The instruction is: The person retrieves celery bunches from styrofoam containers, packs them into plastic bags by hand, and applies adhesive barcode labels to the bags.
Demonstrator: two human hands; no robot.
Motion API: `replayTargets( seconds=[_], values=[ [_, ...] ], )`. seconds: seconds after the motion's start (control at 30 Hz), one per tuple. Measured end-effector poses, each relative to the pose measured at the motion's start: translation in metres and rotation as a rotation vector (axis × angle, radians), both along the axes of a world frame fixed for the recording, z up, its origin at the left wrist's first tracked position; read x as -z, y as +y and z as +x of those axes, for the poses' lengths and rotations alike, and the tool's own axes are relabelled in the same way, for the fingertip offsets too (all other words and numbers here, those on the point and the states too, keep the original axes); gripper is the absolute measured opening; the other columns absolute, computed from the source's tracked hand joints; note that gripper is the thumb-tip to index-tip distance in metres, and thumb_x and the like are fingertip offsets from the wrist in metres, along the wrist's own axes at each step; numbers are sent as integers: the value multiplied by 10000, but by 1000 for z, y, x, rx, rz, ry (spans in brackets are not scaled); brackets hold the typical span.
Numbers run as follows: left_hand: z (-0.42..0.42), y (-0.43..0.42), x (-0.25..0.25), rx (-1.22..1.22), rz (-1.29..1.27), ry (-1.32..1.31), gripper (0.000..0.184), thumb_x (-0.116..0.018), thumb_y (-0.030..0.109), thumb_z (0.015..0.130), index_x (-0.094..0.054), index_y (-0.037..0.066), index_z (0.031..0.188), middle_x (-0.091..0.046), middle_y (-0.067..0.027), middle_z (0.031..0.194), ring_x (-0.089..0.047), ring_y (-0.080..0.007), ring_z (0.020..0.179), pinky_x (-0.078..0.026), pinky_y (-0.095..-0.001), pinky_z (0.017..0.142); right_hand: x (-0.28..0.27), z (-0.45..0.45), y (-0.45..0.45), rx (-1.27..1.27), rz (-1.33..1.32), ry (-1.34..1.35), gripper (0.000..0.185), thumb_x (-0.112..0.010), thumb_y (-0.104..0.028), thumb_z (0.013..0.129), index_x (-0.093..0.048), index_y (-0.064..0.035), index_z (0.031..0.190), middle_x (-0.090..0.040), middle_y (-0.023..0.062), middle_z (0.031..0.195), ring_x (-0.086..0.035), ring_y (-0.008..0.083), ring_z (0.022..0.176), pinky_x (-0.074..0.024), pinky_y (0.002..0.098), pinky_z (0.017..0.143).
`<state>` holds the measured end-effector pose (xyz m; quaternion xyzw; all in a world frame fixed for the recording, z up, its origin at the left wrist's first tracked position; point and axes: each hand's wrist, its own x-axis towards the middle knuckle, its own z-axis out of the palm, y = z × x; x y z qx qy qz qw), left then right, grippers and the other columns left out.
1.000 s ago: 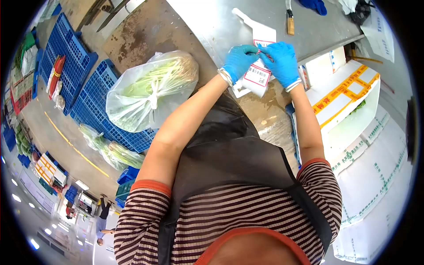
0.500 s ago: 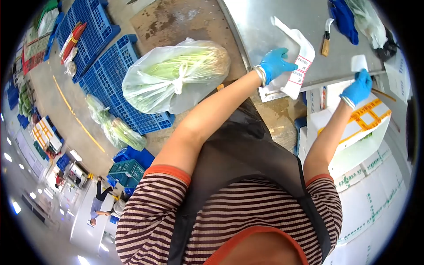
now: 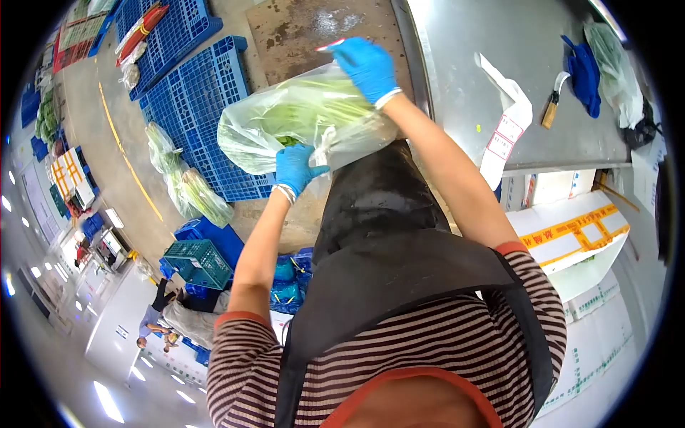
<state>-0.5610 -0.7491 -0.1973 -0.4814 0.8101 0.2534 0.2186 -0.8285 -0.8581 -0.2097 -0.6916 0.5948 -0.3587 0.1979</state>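
A clear plastic bag of long green leafy vegetables (image 3: 292, 114), tied in a knot at its near side, lies in front of me. My left hand (image 3: 295, 170), in a blue glove, grips the bag's near edge left of the knot, thumb apart. Over the bag's far right end is my gloved right hand (image 3: 367, 70), pinching a small white label with red print (image 3: 330, 46); its fingers partly hide the label. To the right, a strip of printed labels (image 3: 506, 132) curls over the edge of the metal table (image 3: 457, 78).
On the metal table lie a wooden-handled knife (image 3: 551, 107), a blue cloth (image 3: 584, 75) and a plastic bag (image 3: 614, 78). White foam boxes (image 3: 578, 232) stand below right. Blue pallets (image 3: 203, 107), another bagged bunch (image 3: 187, 178) and a green crate (image 3: 198, 264) are left. Distant people are lower left.
My left hand has left the label strip and moved left onto the bag. My right hand has swung from the far right to above the bag, carrying a label.
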Motion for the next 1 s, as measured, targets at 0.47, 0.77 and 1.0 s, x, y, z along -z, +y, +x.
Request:
replayTargets(
  seconds=[0.47,0.77,1.0],
  values=[
    [26,22,39,-253,-98,371,300,-740,398,703,-686,105,741,-639,-122,723,-626,-323,719,-480,-429,666,90,73,53,-647,377,370,712,-541,-468,913,-340,-66,1465,-356,212,1490,-381,418,1336,-292,499,1112],
    [118,40,-94,-402,-40,630,246,-713,339,715,-682,96,746,-652,-127,738,-639,-327,716,-496,-412,673,72,114,110,-968,738,247,840,-575,-490,887,-218,-67,1518,-223,281,1533,-220,394,1434,-189,435,1173],
    [318,108,-89,-564,84,648,302,-746,365,705,-689,77,777,-655,-129,751,-640,-330,714,-506,-403,675,-62,244,157,-983,1094,-224,496,-451,-310,1012,-421,-67,1443,-342,125,1531,-283,256,1429,-219,372,1161]
  ],
)
